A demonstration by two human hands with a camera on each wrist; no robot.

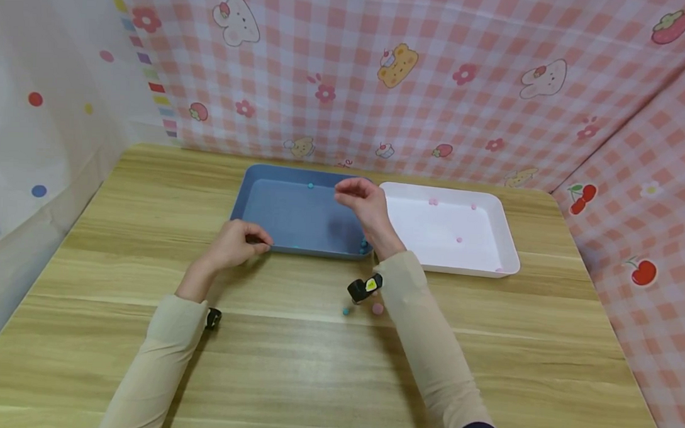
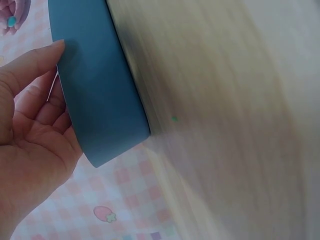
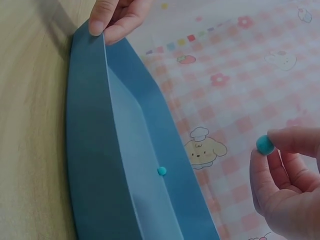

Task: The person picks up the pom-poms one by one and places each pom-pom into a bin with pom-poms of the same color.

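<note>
My left hand [image 1: 234,243] pinches the near rim of a blue tray [image 1: 297,215] between thumb and fingers, toward its left corner. Above the tray's right part, my right hand [image 1: 368,208] is raised. The right wrist view shows a small teal ball [image 3: 265,145] pinched between its thumb and fingertip. One teal ball [image 1: 311,186] lies along the tray's far side, and several darker teal balls [image 1: 363,246] gather in its near right corner, partly beside the right wrist.
A white tray [image 1: 427,233] with several small pink balls [image 1: 459,240] stands right of the blue one. On the wooden table [image 1: 292,363], a teal ball [image 1: 346,312] and a pink ball [image 1: 377,308] lie near the right forearm. A patterned cloth [image 1: 347,69] hangs behind.
</note>
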